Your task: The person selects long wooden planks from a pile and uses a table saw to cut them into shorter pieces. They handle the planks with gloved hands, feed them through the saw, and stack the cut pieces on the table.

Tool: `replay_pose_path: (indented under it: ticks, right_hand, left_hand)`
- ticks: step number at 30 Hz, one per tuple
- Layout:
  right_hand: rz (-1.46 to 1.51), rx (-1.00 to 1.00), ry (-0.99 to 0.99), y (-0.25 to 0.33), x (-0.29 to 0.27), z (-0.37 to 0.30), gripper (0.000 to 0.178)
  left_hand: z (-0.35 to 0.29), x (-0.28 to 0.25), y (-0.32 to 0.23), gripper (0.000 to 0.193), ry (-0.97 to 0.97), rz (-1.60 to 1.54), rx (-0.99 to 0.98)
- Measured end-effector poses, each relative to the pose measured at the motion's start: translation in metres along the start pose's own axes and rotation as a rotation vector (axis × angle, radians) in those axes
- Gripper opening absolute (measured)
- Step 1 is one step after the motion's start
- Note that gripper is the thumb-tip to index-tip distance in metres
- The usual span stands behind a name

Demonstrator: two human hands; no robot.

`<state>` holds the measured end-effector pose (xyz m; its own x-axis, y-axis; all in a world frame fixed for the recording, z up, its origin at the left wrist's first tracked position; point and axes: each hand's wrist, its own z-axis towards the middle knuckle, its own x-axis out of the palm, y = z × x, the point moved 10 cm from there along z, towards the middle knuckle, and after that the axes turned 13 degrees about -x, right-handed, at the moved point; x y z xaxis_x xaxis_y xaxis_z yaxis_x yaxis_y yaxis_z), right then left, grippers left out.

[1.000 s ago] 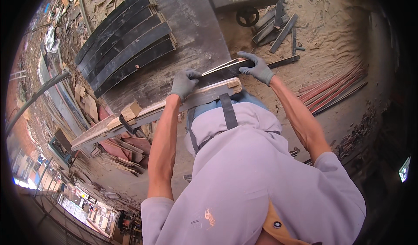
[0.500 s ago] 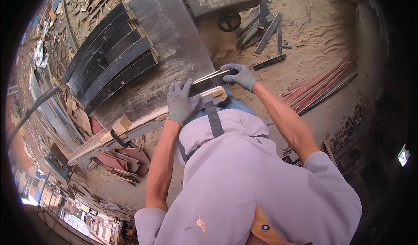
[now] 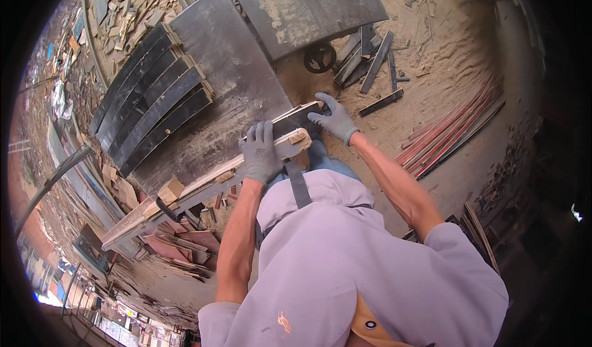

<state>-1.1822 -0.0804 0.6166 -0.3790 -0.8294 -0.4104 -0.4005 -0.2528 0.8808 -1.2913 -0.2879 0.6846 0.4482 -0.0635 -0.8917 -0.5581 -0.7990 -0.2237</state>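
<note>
- Head view: the person's right hand (image 3: 335, 120), in a grey glove, was right of the frame's centre, its grip closed on the right end of a black strip (image 3: 290, 122), thumb on the near side and fingers on the far side.
- That strip lay just above the middle of the frame, pale along its upper edge, between the two hands and beside the bench (image 3: 237, 63).
- The left hand (image 3: 262, 155), also gloved in grey, rested across the rail (image 3: 203, 175), fingers pointing up the frame toward the strip's left end; whether its grip was clenched on anything could not be told.
- The rail, pale on top, ran slantwise from the lower left to the centre, its chipped end just below the strip.
- A wooden block (image 3: 171, 190) sat on the rail left of the left hand, with a black clamp (image 3: 165, 210) just beside it.
- Curved dark boards (image 3: 154, 110) lay side by side on the bench, upper left.
- A second worn tabletop (image 3: 308, 8) filled the upper middle, with a black handwheel (image 3: 319, 58) below its lower edge.
- Dark offcuts (image 3: 377, 62) lay on the dusty ground at upper right, and a bundle of reddish strips (image 3: 453, 128) was farther right.
- Reddish panels (image 3: 185, 245) were piled below the rail, lower left.
</note>
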Motion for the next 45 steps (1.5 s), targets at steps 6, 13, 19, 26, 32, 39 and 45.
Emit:
replay_pose_path:
  ticks: [6,13,19,26,32,39,45]
  right_hand:
    - [0.382,0.348,-0.255,-0.049,0.017,-0.078,0.066]
    - [0.059,0.023,-0.433,-0.001,-0.01,-0.052,0.02]
    - [0.101,0.011,-0.352,-0.001,-0.007,-0.042,0.016]
    - [-0.212,-0.01,-0.27,-0.005,-0.007,-0.027,0.019]
    - [-0.046,-0.001,-0.258,-0.025,-0.014,-0.06,0.021]
    - [-0.02,0.006,-0.388,-0.093,-0.029,-0.209,0.02]
    - [-0.043,0.191,-0.376,-0.16,-0.018,-0.356,0.019]
  left_hand:
    - [0.0,0.001,-0.002,0.095,-0.027,0.019,0.009]
    - [0.001,0.009,0.004,0.109,-0.045,0.013,0.008]
    - [-0.005,0.014,0.008,0.111,-0.04,0.101,-0.048]
    - [-0.004,0.006,0.0,0.094,-0.071,0.1,-0.056]
    - [0.002,0.009,0.003,0.096,-0.084,0.147,-0.073]
    - [-0.004,0.007,-0.001,0.096,-0.137,0.164,-0.05]
    - [-0.009,0.014,0.008,0.108,-0.138,0.147,-0.051]
